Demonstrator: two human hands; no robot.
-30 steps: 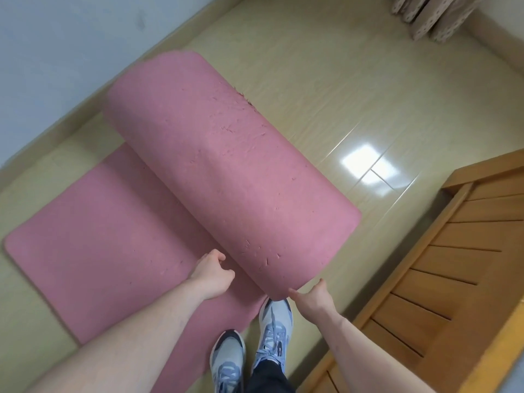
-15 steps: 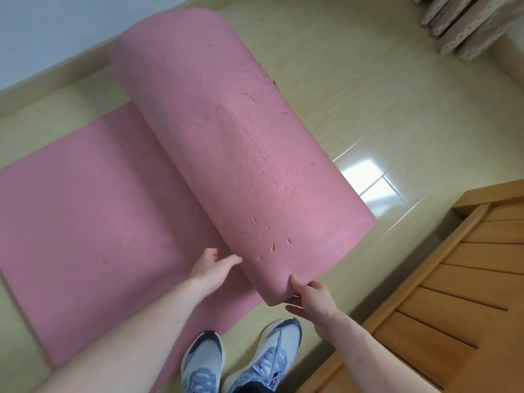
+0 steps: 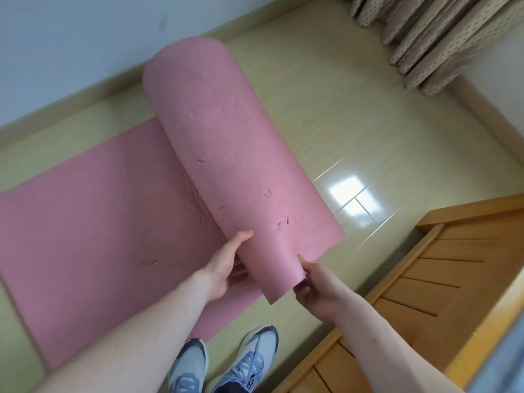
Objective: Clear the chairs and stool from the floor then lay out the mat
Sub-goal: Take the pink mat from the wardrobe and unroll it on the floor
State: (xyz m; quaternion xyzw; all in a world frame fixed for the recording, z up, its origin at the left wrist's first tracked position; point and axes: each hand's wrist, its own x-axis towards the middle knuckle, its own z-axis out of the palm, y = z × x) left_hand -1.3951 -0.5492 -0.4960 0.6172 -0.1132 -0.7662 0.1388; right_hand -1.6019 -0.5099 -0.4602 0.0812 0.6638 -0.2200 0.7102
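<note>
We see the pink mat half unrolled on the floor. Our left hand cups the roll's near end. Our right hand pinches its edge.

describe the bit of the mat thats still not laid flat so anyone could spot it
On the pale floor beside the wall, a pink mat lies partly flat. Its curled end, held by both hands, left hand and right hand, arches upward and has nicked, pitted skin.
</note>
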